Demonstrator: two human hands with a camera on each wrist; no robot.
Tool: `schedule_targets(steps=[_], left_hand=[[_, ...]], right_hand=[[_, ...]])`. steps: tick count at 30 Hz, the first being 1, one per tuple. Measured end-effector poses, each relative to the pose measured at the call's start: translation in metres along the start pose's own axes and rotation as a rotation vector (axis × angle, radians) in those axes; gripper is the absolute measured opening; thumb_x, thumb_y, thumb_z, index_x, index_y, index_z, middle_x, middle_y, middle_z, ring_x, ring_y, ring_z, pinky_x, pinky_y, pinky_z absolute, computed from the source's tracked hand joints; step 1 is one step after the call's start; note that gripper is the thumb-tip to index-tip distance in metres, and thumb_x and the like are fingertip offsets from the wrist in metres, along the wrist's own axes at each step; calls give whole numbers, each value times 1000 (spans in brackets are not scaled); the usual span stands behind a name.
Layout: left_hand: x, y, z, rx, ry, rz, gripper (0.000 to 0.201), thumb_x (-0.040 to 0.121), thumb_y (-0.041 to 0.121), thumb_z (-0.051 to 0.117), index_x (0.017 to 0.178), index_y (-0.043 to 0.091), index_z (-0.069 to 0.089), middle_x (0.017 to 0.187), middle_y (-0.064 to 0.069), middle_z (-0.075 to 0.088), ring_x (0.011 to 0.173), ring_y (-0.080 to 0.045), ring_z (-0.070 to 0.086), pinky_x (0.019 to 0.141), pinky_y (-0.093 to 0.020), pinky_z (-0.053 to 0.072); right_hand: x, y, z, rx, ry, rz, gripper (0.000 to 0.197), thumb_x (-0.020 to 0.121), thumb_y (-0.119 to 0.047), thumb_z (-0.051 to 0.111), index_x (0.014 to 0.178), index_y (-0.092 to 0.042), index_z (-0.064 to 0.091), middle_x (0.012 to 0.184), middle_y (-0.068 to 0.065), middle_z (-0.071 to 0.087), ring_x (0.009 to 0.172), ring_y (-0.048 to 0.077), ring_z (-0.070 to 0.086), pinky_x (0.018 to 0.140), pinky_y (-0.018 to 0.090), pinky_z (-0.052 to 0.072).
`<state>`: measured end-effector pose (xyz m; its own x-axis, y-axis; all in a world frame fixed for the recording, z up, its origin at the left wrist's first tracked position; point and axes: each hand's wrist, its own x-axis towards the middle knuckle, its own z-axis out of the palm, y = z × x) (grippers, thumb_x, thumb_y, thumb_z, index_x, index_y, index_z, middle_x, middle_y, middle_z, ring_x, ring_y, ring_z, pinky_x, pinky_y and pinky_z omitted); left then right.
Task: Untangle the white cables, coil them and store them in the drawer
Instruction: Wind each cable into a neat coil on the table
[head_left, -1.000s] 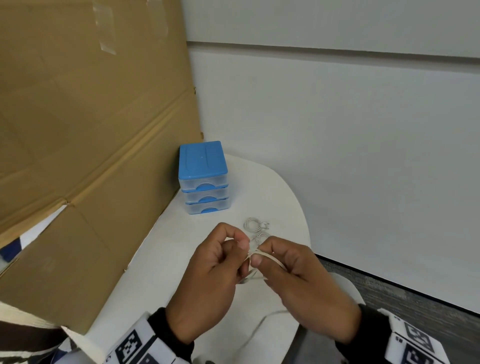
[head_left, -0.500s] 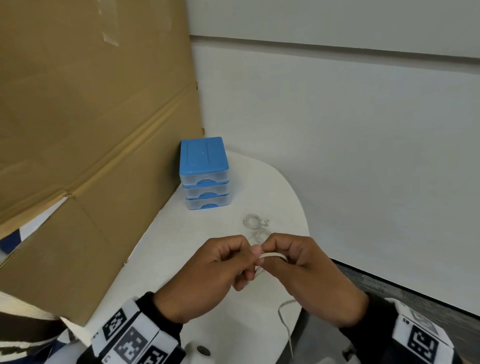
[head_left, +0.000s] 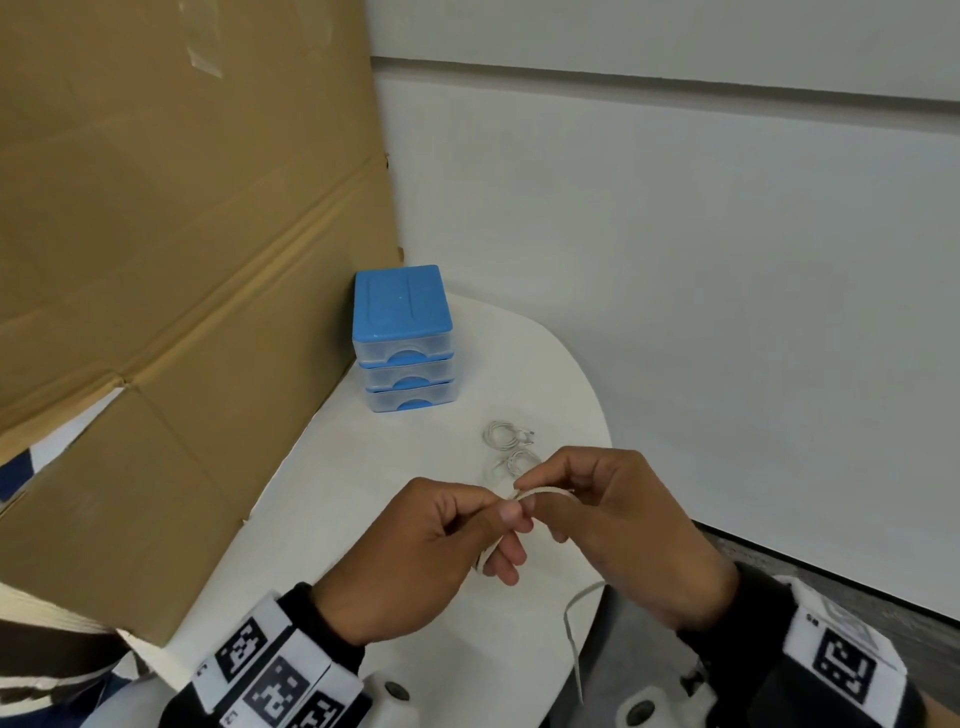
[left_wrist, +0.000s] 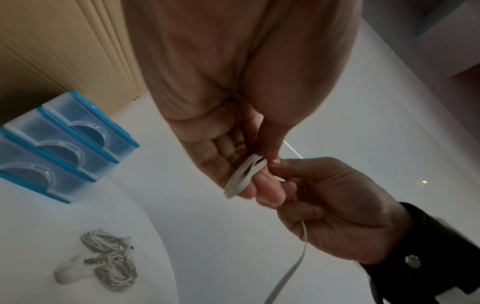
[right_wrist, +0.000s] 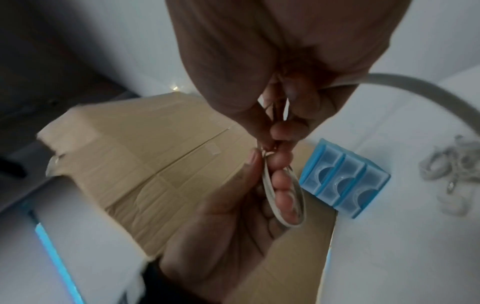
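You work at a white table (head_left: 322, 519) screened on its left by a cardboard sheet (head_left: 182, 260). At the table's far end stands a blue three-drawer organiser (head_left: 402, 338), all three drawers closed. Between it and your hands, two coiled white cables (head_left: 511, 449) lie just beside each other on the tabletop. Your left hand (head_left: 415, 551) holds a flat white cable (left_wrist: 244, 174) looped round its fingers, thumb pinching the loops. Your right hand (head_left: 623, 525) pinches the same cable at the top of the coil, and the loose tail (head_left: 574, 639) hangs off the table's near edge. The step in hand appears to be coiling this third cable. The next move calls for feeding the tail round the left fingers, keeping the flat cable untwisted and the thumb firm so the loops do not spring apart. No drawer is opened yet.
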<state>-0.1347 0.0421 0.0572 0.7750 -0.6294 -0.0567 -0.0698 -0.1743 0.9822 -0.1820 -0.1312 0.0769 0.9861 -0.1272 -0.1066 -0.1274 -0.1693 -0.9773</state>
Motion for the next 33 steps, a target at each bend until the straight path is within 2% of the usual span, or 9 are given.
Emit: schedule_targets(steps=[3, 8, 14, 17, 21, 25, 27, 30, 33], left_hand=[[1, 2, 4, 28, 75, 27, 30, 95, 24, 53, 87, 7, 76, 75, -5, 76, 66, -13, 69, 68, -21, 54], [-2, 4, 9, 65, 175, 73, 31, 93, 31, 52, 92, 16, 79, 77, 4, 76, 71, -8, 71, 71, -14, 51], [-4, 6, 13, 64, 243, 67, 31, 93, 36, 49, 92, 26, 79, 77, 13, 75, 72, -6, 70, 70, -10, 49], [-5, 5, 10, 116, 272, 85, 34, 87, 44, 48, 89, 29, 78, 70, 9, 74, 68, -4, 68, 70, -10, 49], [-5, 7, 5, 166, 255, 104, 32, 85, 46, 55, 89, 26, 79, 67, 8, 73, 67, -6, 69, 71, -16, 52], [-4, 5, 2, 246, 234, 94, 20, 90, 33, 61, 84, 23, 77, 68, 6, 73, 67, -7, 70, 72, -28, 58], [-3, 5, 2, 199, 204, 65, 19, 93, 24, 59, 84, 20, 76, 73, 7, 74, 67, -8, 70, 73, -28, 58], [-3, 9, 1, -87, 64, -17, 20, 97, 12, 55, 89, 8, 73, 77, -3, 74, 69, -17, 68, 74, -30, 55], [-4, 16, -6, -424, -29, -66, 15, 87, 18, 63, 83, 10, 75, 75, -10, 71, 71, -21, 69, 73, -30, 56]], right_hand=[[-4, 3, 6, -99, 126, -143, 12, 83, -5, 73, 73, -12, 70, 68, 2, 72, 61, 6, 63, 58, 14, 46], [-11, 1, 13, -122, 246, -226, 14, 82, -10, 75, 69, -15, 71, 65, -7, 70, 62, 2, 65, 55, 8, 42], [-15, 2, 16, -226, 187, -233, 11, 88, -23, 71, 80, -27, 77, 79, -18, 74, 84, 1, 69, 66, 10, 45], [-16, -2, 15, -261, 140, -257, 15, 91, -23, 67, 83, -30, 78, 82, -22, 74, 88, -2, 68, 69, 8, 45], [-13, -7, 7, -166, 68, -271, 20, 92, -15, 64, 77, -21, 76, 79, -7, 76, 83, 9, 71, 81, 25, 54], [-9, -11, 1, -48, 6, -266, 20, 95, -7, 60, 80, -6, 73, 78, 6, 75, 65, 20, 71, 63, 22, 53], [-5, -13, -3, 5, 23, -283, 21, 94, -4, 60, 77, -1, 71, 72, 4, 73, 53, 12, 62, 55, 17, 47], [5, -12, -13, 46, 135, -292, 15, 89, -2, 66, 76, 1, 72, 54, -6, 62, 43, 0, 50, 50, 6, 37], [13, 0, -19, 200, 171, -176, 4, 83, -1, 71, 82, 0, 75, 53, -4, 60, 40, 1, 44, 44, 9, 34]])
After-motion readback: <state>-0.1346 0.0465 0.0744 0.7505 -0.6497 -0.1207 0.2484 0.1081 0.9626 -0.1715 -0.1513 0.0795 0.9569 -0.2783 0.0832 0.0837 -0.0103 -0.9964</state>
